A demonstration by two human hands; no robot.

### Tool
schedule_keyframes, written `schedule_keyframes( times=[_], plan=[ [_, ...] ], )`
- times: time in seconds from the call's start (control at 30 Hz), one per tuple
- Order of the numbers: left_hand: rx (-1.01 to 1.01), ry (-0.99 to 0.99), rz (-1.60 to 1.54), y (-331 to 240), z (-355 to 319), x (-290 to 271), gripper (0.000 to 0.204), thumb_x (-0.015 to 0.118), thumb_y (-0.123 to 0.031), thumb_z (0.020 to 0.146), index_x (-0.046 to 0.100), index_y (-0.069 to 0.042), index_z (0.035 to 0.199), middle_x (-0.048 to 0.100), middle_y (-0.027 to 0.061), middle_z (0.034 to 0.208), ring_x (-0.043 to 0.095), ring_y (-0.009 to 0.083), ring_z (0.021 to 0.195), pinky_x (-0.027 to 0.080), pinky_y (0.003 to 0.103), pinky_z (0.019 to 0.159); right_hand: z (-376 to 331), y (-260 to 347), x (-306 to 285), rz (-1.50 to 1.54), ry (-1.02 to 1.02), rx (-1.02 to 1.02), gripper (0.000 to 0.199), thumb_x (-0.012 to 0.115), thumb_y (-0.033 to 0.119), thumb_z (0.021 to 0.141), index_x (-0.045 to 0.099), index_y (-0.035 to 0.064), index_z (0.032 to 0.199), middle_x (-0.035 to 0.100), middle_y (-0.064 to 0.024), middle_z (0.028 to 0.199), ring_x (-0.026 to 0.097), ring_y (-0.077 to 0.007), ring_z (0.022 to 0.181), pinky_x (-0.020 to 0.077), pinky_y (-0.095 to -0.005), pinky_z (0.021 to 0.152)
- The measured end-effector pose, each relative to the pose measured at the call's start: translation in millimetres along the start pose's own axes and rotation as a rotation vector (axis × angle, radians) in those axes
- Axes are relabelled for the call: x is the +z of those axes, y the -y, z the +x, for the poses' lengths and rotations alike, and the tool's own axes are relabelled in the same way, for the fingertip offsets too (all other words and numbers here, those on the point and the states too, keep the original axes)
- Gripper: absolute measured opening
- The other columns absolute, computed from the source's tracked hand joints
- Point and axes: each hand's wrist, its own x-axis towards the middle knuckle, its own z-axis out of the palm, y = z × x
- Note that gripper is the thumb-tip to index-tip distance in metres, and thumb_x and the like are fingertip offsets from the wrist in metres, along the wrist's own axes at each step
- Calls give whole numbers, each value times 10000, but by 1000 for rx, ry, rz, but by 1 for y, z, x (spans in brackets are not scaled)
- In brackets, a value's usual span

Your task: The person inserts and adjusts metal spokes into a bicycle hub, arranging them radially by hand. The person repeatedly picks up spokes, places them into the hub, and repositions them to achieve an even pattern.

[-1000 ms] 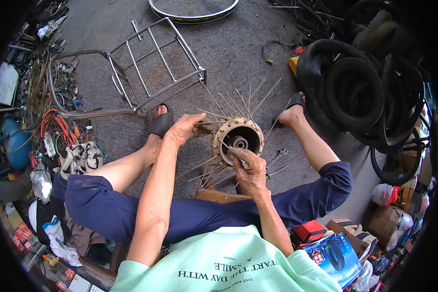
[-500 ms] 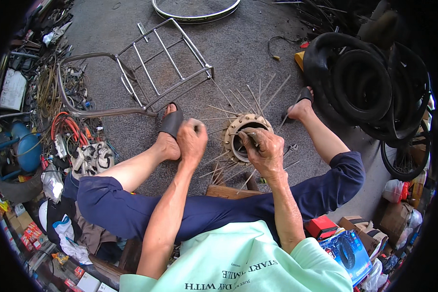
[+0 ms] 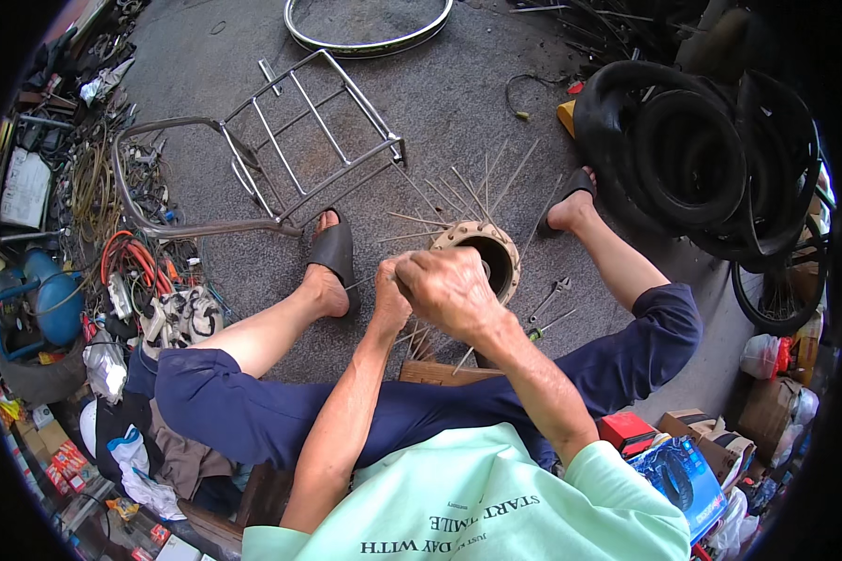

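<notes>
A round, tan-rimmed wheel hub [image 3: 507, 251] with a dark hollow centre stands between my feet. Thin metal spokes [image 3: 482, 192] fan out from it over the ground. My left hand [image 3: 390, 297] is closed just left of the hub. Against it lies my right hand [image 3: 447, 290], also closed, with its back covering the hub's near left side. Whatever the fingers of either hand grip is hidden. Just behind the hub's near side, a wooden block [image 3: 447, 373] shows in front of my lap.
A chromed metal rack [image 3: 323, 122] lies ahead on the left, a wheel rim [image 3: 370, 47] beyond it. Black tyres [image 3: 692, 159] pile up at the right. A wrench [image 3: 549, 297] and a green-handled tool [image 3: 536, 333] lie right of the hub. Cables [image 3: 98, 178] clutter the left.
My right hand has moved left from over the hub's opening to meet my left hand. My left hand has come slightly right and nearer to me.
</notes>
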Motion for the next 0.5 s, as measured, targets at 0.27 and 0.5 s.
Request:
schedule_keyframes(
  times=[0.27, 0.5],
  plan=[
    [37, 69, 315, -1, 7, 0, 197, 648, -161, 884, 676, 33, 874, 677, 38, 752, 573, 82, 728, 475, 297, 633, 40, -24, 27, -104, -42, 205, 144, 676, 155, 795, 610, 37, 744, 615, -129, 669, 631, -316, 613, 484, -435, 573],
    [-302, 1, 433, -6, 13, 7, 238, 655, -204, 905, 715, 24, 941, 535, -54, 684, 401, 57, 615, 331, 256, 537, 66, -64, 30, 67, -140, 565, 226, 630, 198, 922, 673, -13, 991, 690, -165, 731, 689, -303, 670, 539, -428, 668]
  ],
)
